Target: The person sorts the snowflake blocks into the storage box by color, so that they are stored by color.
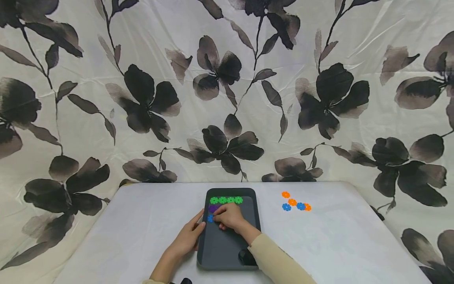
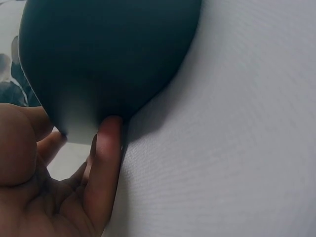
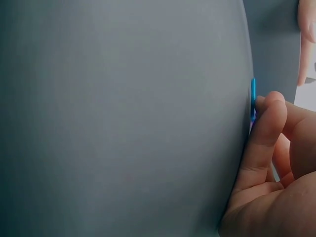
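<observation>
A dark grey tray (image 1: 227, 252) lies on the white table (image 1: 142, 228). A row of green gear pieces (image 1: 226, 200) sits along the tray's far edge, with a purple piece (image 1: 213, 208) just below it. My right hand (image 1: 228, 217) rests on the tray with its fingers curled, pinching a blue gear piece (image 1: 210, 218) beside the purple one. The right wrist view shows that blue piece (image 3: 253, 96) edge-on at my fingertips (image 3: 261, 143). My left hand (image 1: 193, 232) lies at the tray's left rim, its straight fingers (image 2: 106, 163) touching the tray (image 2: 108, 54).
Several loose orange and blue gear pieces (image 1: 296, 203) lie on the table to the right of the tray. A flower-printed cloth (image 1: 227, 98) hangs behind the table. The table's left edge (image 1: 88, 232) slants close to my left arm.
</observation>
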The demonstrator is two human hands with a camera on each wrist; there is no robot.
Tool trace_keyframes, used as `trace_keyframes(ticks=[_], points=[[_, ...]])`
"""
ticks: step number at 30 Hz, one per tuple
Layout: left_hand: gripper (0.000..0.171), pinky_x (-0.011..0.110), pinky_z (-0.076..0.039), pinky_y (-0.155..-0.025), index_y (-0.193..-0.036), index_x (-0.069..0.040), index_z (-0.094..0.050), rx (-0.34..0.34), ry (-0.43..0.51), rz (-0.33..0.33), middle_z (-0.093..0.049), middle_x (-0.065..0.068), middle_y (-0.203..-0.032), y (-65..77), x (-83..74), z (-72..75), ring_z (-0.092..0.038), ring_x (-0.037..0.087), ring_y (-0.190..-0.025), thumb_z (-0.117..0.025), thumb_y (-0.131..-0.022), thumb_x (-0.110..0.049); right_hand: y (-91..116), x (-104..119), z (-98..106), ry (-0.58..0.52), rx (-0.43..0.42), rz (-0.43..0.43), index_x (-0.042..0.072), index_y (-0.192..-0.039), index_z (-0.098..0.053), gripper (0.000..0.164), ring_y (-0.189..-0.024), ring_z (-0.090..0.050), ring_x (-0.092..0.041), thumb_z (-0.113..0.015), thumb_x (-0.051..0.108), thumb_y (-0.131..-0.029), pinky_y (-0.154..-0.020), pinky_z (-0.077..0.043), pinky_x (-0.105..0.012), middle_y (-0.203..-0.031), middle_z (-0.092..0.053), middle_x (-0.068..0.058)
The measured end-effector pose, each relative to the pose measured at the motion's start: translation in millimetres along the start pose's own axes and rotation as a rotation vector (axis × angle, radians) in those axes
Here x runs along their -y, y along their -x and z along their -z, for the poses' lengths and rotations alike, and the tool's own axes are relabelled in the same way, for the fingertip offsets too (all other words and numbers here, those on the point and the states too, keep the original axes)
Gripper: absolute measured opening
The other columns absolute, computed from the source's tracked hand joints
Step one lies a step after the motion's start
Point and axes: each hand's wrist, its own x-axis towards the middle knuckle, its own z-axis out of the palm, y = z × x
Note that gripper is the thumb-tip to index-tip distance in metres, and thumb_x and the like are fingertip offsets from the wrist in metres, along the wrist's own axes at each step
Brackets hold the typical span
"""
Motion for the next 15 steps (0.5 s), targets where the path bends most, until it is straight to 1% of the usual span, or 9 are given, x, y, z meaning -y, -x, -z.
trace_keyframes(ticks=[2, 6, 11, 15], points=[[0.053, 0.033, -0.045, -0.053, -0.154, -0.019, -0.030, -0.008, -0.003, -0.002, -0.058, 0.012, -0.101, -0.8, -0.1, 0.2, -0.047, 0.020, -0.066, -0.047, -0.104, -0.028, -0.7, 0.9, -0.2, 0.000, 0.001, 0.006, 0.003, -0.087, -0.076, 0.008, -0.043, -0.054, -0.007, -0.078, 0.003, -0.080, -0.043, -0.049, -0.023, -0.064, -0.065, -0.006], [0.053, 0.033, -0.044, -0.053, -0.154, -0.020, -0.030, 0.000, -0.011, 0.005, -0.057, 0.011, -0.100, -1.5, 0.2, 0.5, -0.047, 0.020, -0.065, -0.046, -0.104, -0.028, -1.5, 0.0, -0.3, 0.008, 0.005, 0.000, 0.003, -0.085, -0.076, 0.006, -0.043, -0.054, -0.007, -0.077, 0.003, -0.080, -0.042, -0.049, -0.023, -0.064, -0.065, -0.006], [0.053, 0.033, -0.045, -0.053, -0.154, -0.022, -0.029, 0.005, 0.006, 0.014, -0.056, 0.011, -0.100, -2.4, -0.3, 1.1, -0.046, 0.019, -0.064, -0.045, -0.105, -0.030, -3.1, -1.1, 0.7, 0.007, -0.003, 0.014, 0.003, -0.085, -0.076, 0.004, -0.042, -0.053, -0.007, -0.077, 0.003, -0.081, -0.042, -0.049, -0.023, -0.064, -0.064, -0.006], [0.054, 0.033, -0.044, -0.053, -0.155, -0.021, -0.029, 0.007, 0.014, 0.010, -0.056, 0.012, -0.101, -2.0, 1.0, 1.1, -0.046, 0.020, -0.063, -0.046, -0.104, -0.029, -3.5, -1.1, 0.3, 0.018, 0.010, 0.019, 0.004, -0.085, -0.077, 0.004, -0.042, -0.053, -0.006, -0.077, 0.005, -0.081, -0.042, -0.049, -0.023, -0.064, -0.064, -0.004]])
